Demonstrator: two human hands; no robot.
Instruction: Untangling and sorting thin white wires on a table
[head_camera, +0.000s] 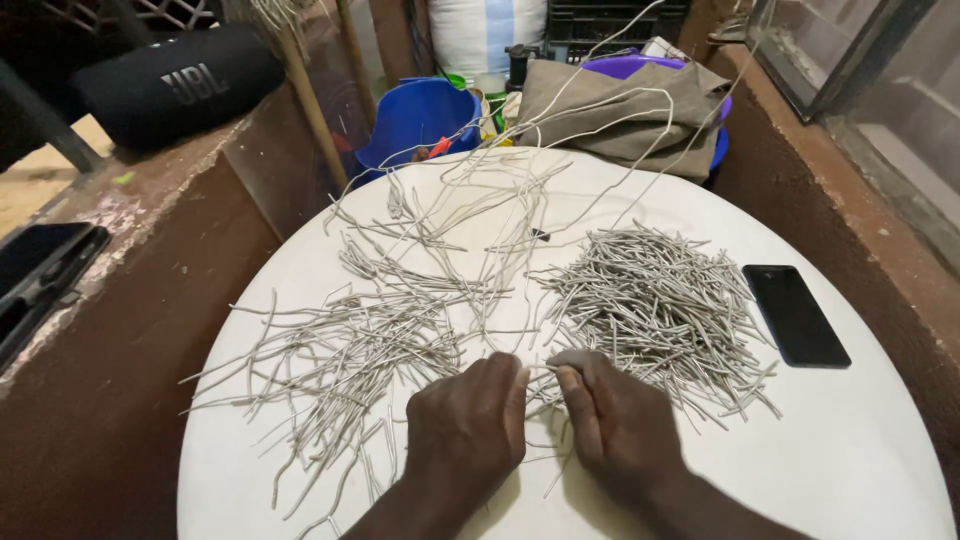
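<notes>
A thin grey strand (538, 372) is pinched between the two hands near the front edge of the round white worktop (850, 460). The left hand (465, 425) has its fingers (510, 385) pressed together on one end, and the right hand (620, 420) has its fingers (572, 385) closed on the other end, so the short bit runs across the small gap between them. It looks like the strand is being held tight for bending or snapping, and that kind of move would need both hands to keep a firm pinch. Just beside the right hand is a thick heap of short straight pieces (655, 310). On the left side is a looser pile of longer, bendy pieces (340, 365), some poking over the edge. Further back, long uncut strands (480, 210) curl and tangle, rising toward a folded brown cloth (620, 110). A black phone (795, 315) lies flat to the right of the heap, apart from it. A blue bucket (420, 115) stands behind the worktop, and a black speaker (180, 85) rests on the ledge at the far left. Loose pieces lie close around both hands and could get in the way.
</notes>
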